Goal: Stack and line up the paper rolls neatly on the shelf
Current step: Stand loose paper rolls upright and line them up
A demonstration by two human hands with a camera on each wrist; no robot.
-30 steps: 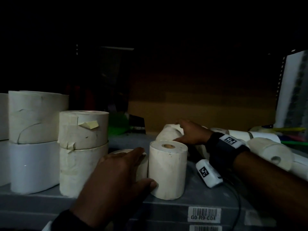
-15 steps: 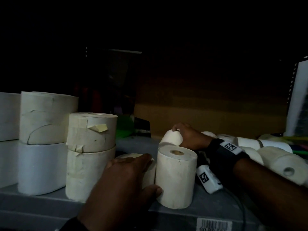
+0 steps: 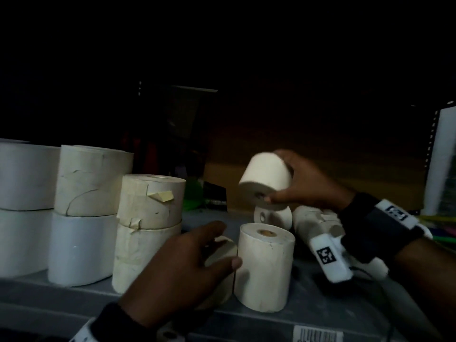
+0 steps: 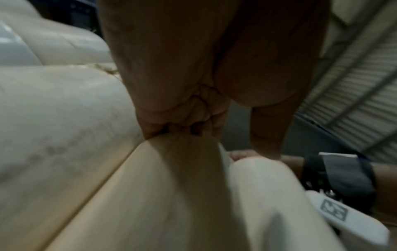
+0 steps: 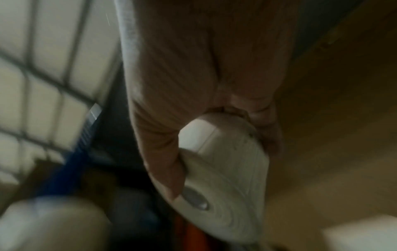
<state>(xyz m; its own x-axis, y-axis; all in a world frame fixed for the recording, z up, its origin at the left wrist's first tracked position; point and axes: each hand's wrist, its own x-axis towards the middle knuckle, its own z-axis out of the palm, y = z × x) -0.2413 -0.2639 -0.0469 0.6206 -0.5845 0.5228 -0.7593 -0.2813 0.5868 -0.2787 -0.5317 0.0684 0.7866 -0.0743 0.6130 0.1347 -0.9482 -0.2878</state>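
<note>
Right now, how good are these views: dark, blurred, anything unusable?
Head view: very dim, upper half black, yet the lifted roll in the right hand reads clearly. Left wrist: blurred, palm fills it. Right wrist: motion-smeared, only the roll's end is legible.

- Paper rolls (image 3: 265,267): cream, off-white.
- Lower left roll (image 3: 81,248): cleaner white.
- Tape tab (image 3: 161,195): pale yellow.
- Shelf (image 3: 74,307): grey.
- Wrist strap (image 3: 370,225): black, its tag (image 3: 327,255) white with a black square-code pattern.
- Back panel (image 3: 320,188): brown.
</note>
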